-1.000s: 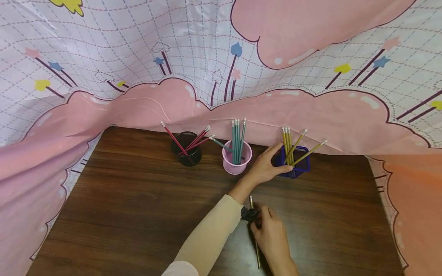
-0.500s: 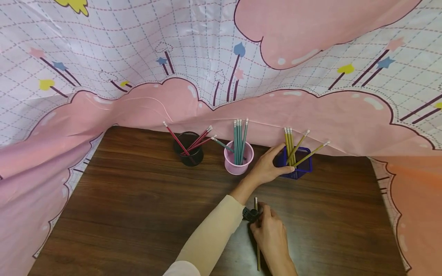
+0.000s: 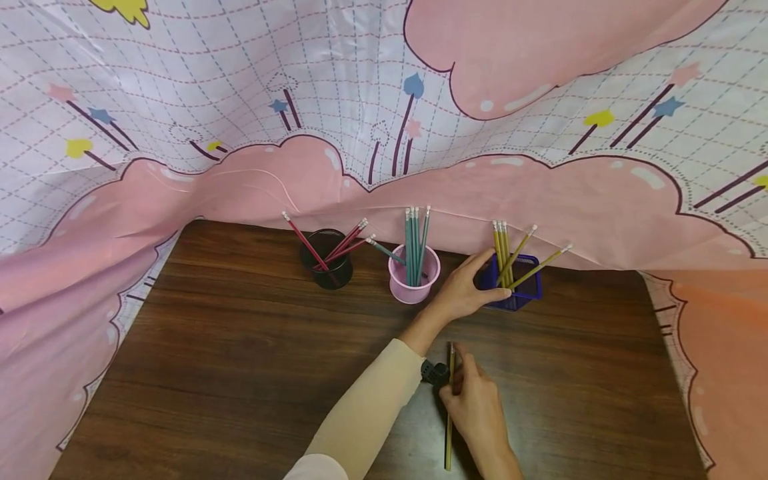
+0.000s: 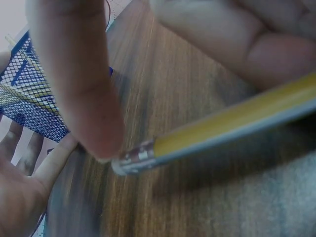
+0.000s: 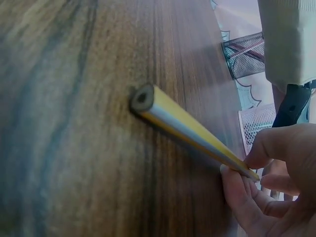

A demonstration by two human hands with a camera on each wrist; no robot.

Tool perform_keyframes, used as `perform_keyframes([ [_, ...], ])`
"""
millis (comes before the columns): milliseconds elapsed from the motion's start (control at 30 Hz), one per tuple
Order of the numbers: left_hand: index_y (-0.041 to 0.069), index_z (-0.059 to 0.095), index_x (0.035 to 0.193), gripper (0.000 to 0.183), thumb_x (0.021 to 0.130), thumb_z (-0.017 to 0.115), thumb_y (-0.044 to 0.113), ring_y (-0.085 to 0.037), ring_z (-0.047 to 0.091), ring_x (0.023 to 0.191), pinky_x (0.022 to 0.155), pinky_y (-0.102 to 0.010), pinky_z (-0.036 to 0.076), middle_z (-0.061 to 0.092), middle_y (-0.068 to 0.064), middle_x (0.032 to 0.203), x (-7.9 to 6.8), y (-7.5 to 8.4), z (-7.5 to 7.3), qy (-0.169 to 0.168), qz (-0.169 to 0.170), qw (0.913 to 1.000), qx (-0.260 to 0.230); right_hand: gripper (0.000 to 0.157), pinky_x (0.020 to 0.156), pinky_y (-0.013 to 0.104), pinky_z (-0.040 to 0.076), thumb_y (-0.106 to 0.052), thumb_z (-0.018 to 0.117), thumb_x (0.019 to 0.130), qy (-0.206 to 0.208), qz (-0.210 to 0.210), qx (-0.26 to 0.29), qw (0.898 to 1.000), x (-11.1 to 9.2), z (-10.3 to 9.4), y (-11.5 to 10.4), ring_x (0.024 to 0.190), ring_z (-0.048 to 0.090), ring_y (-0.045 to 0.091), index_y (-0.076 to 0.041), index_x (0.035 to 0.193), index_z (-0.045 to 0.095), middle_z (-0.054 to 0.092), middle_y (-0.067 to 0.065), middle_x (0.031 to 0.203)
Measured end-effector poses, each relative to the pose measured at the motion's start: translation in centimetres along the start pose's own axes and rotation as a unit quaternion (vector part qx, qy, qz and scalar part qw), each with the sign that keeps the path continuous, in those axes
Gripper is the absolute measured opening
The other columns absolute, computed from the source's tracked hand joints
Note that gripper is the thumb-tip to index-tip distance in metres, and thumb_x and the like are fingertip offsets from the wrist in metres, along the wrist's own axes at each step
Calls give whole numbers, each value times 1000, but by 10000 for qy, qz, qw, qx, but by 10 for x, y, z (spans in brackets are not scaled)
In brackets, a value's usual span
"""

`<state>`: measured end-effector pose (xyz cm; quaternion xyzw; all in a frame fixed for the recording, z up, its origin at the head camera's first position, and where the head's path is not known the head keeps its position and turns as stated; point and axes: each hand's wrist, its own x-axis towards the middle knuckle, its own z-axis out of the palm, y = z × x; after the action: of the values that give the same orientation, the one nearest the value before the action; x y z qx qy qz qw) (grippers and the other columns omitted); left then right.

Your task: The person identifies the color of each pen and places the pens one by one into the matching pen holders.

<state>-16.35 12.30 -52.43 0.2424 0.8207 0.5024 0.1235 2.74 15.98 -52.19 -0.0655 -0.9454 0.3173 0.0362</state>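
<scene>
My left hand [image 3: 461, 291] grips the left side of a blue mesh pencil holder [image 3: 510, 305], thumb at its near rim and fingers behind it. Several yellow pencils [image 3: 503, 252] stand in that holder, eraser ends up. Nearer to me, my right hand [image 3: 478, 407] pinches another yellow pencil [image 3: 449, 441] low over the table. In the left wrist view, a right-hand fingertip is at the eraser end of this pencil [image 4: 222, 128]. Its blunt, unsharpened end [image 5: 143, 98] points toward the camera in the right wrist view.
Left of the blue holder stands a pink mesh cup [image 3: 410, 293] with several green pencils. Farther left is a black mesh cup [image 3: 333, 277] with several red pencils. A patterned cloth [image 3: 360, 177] hangs along the back edge of the dark wooden table [image 3: 240, 360].
The eraser end of the pencil in my right hand has swung to the right. The right hand's index finger now reaches farther toward that end. My left hand stays on the blue holder.
</scene>
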Motion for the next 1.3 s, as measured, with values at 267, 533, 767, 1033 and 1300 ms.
perform_keyframes([
  [267,31,35,154,85,82,78,48,-10,46,133,109,-35,38,44,7,151,1,-1,0,21,34,10000,-17,73,55,29,49,10,71,65,277,-74,183,9994,2,-2,3,61,59,7,-5,134,54,62,-1,74],
  [533,31,35,155,86,83,78,48,-10,46,133,108,-36,39,43,8,151,0,0,-1,-5,-67,10000,-19,71,53,34,50,10,69,65,1006,-510,88,9936,17,-17,12,59,62,12,-2,132,53,63,3,73],
  [767,31,35,155,86,82,78,49,-11,47,133,108,-36,40,43,7,151,2,0,0,-3,-84,10000,17,67,58,39,51,7,67,71,1081,-248,100,9938,30,-42,11,66,66,17,-5,136,52,65,5,77],
  [1033,32,35,154,85,83,77,49,-12,47,133,108,-35,40,44,6,151,2,1,0,31,-36,10000,24,70,54,34,51,8,70,73,1271,-289,112,9914,36,-57,16,69,68,22,-4,139,50,66,6,79],
  [1300,32,35,154,85,83,78,48,-13,43,137,110,-36,38,41,7,153,1,1,0,7,-47,10000,14,69,54,25,49,3,67,78,1456,88,98,9893,53,-84,15,73,70,24,-9,143,48,67,5,84],
])
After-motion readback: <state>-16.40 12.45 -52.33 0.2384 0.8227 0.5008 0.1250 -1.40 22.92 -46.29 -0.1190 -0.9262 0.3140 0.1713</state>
